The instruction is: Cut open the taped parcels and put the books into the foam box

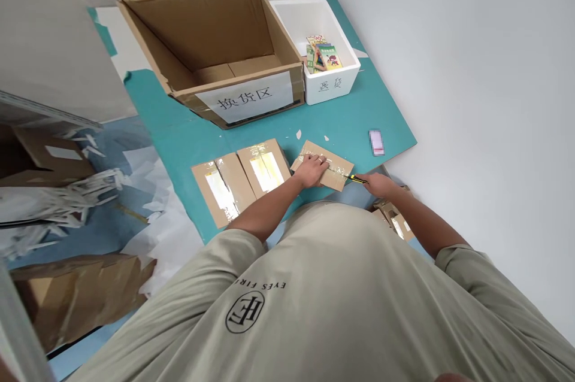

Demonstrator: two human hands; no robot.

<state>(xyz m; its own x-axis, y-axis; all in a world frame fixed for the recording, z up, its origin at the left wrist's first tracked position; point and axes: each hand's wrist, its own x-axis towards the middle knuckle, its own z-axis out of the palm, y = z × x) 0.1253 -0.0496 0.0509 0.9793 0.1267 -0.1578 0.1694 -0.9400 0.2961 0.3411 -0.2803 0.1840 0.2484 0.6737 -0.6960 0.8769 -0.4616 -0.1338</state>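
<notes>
The small taped carton [333,181] is lying near the front edge of the green table [359,112], its long axis slanting from upper left to lower right. The left hand [311,170] is resting over its top, fingers slightly bent; whether it is gripping an edge, I cannot tell. The right hand [377,184] is closing around a yellow-black knife [358,179], which is pointing left at the carton's right end. Behind, a large cardboard box [206,29] is standing open, showing brown inner walls; beside it, a white box [348,79] is holding colourful booklets [331,57].
</notes>
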